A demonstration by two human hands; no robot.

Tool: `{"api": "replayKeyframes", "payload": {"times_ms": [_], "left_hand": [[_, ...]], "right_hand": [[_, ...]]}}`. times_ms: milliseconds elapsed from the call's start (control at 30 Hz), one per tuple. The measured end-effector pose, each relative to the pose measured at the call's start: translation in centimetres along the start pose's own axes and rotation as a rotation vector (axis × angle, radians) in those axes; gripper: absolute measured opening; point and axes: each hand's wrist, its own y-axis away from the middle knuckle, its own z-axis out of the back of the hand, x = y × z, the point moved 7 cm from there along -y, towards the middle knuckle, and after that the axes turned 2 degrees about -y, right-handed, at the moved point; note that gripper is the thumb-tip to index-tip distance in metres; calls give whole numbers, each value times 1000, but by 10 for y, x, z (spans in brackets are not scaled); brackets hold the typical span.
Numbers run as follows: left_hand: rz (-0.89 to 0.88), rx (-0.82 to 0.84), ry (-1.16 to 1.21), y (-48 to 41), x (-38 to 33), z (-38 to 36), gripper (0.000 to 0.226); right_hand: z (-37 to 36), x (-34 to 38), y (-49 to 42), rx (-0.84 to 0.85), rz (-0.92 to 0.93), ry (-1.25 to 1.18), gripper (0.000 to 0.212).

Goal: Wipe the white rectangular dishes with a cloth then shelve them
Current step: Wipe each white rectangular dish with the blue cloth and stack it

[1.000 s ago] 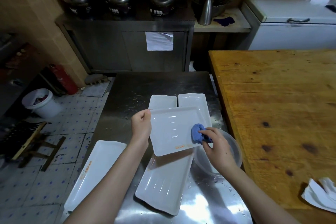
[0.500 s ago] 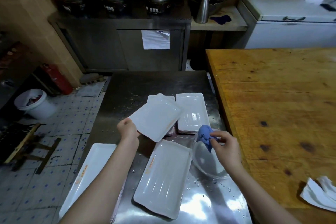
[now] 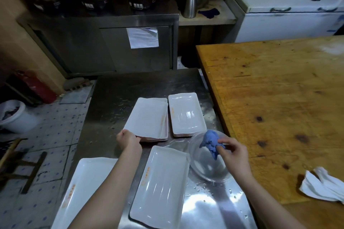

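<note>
**Left grip** (image 3: 129,140): fingers curl round the near left corner of a white rectangular dish (image 3: 147,117), which lies askew on top of the far-left stack (image 3: 155,138) on the steel tabletop (image 3: 130,83).

**Right grip** (image 3: 234,152): thumb and fingers pinch a bunched blue cloth (image 3: 211,143) above a clear bowl (image 3: 206,169).

A second stack (image 3: 187,115) stands just beside the first. Nearer the person lie a centre dish (image 3: 162,182) and a left-edge dish (image 3: 83,191).

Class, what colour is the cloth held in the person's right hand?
Blue. The cloth, pinched by the right hand, shows best in the head view, the only one.
</note>
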Motion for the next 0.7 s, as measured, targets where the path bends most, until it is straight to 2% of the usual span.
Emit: {"api": "replayKeyframes", "payload": {"times_ms": [133,267,500,700], "left_hand": [[-7,-4,4,3,3,0,30],[-2,88,-108,1,9,-4,34],[28,150,-282,4,16,4,14],[-80,198,-382,17,4,9,22]], "right_hand": [[3,-2,1,-11,-13,-10,35],[4,-1,4,-10,-20,-15,35],[6,2,10,-14,-54,-34,30],[5,2,14,-8,-65,-38,26]]}}
